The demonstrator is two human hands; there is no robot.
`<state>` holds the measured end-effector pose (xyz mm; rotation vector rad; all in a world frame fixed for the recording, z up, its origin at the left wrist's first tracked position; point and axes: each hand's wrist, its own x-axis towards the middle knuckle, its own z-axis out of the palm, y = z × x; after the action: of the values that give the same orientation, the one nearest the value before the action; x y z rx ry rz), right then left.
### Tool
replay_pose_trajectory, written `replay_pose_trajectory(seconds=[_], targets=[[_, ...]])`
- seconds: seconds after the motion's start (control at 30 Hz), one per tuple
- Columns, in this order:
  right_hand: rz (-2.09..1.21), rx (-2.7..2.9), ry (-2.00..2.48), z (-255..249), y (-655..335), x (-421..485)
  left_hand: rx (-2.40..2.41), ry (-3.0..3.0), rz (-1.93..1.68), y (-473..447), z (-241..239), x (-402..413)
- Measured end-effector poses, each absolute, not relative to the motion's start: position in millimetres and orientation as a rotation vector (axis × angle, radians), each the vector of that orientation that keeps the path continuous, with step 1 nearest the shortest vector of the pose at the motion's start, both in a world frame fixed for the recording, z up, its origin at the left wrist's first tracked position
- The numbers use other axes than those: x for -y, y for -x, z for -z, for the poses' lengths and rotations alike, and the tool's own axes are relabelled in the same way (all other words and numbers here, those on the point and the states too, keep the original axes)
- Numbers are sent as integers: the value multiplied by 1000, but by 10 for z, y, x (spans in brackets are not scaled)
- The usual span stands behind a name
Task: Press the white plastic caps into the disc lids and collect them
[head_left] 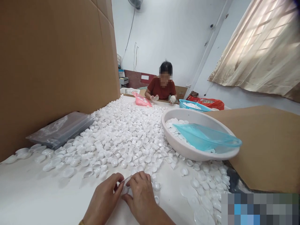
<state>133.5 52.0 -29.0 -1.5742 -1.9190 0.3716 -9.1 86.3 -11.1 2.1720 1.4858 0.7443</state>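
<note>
left hand (105,198): fingers curled in, grip pinched on a small white cap (126,182), at the near edge of the table (35,193).
right hand (140,197): comes in from the right, fingertips closed on the same cap.
cap: right between both grips, at the fingertips; its long axis is too small to tell.
pile (122,137): just beyond the knuckles, on the far side.
bowl (187,153): far right, well apart.

free: bare table (35,193) front-left | blocked: cap pile (122,137) ahead, basin (187,150) right, cardboard wall (53,56) left
</note>
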Motion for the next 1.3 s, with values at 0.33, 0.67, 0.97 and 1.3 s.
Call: replay_pose_trajectory(seconds=[0.33,0.67,0.97,1.3], targets=[[-336,1910,1591,293,-1399,-546,-1386,-2571,-749,120,374,-732],[-323,1987,1603,313,-1406,-534,-1229,-2812,-932,157,336,-649],[-367,1986,1568,309,-1418,-534,-1059,-3083,-1030,188,204,-620],[-392,1994,1494,208,-1437,-461,-997,-3218,-1026,193,158,-612]])
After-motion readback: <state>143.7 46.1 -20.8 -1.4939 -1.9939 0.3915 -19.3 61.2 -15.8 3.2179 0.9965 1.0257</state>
